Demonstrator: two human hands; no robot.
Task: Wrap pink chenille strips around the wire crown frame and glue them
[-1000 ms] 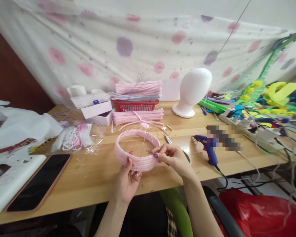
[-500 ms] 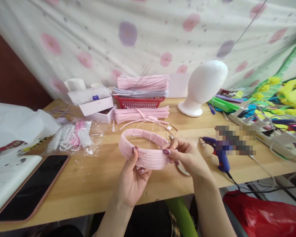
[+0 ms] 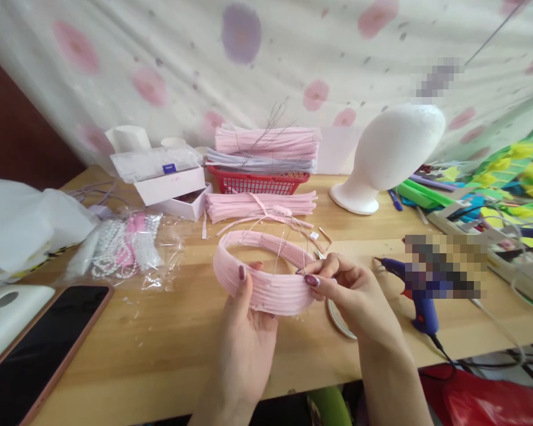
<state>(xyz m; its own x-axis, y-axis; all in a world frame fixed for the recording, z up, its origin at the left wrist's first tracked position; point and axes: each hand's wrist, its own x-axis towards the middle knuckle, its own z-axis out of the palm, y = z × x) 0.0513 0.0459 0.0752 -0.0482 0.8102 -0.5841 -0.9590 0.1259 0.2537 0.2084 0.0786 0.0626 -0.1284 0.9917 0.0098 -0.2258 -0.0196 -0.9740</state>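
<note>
A pink ribbed band (image 3: 266,284), bent into a ring, is held just above the wooden table (image 3: 160,349). My left hand (image 3: 249,331) grips its near side from below, thumb on the outside. My right hand (image 3: 350,293) is closed in a pinch at the band's right end, where thin wires (image 3: 293,228) rise from it. A roll of tape (image 3: 340,316) lies under my right hand.
A blue glue gun (image 3: 420,296) lies to the right. A white foam head (image 3: 395,154), a red basket (image 3: 257,180) with pink strips, a white box (image 3: 169,189), bagged beads (image 3: 124,245) and a phone (image 3: 39,349) surround the hands. Colourful craft clutter fills the right edge.
The view has drawn closer and shifted left. Both hands have kept hold of the pink band, which has tilted up a little toward me.
</note>
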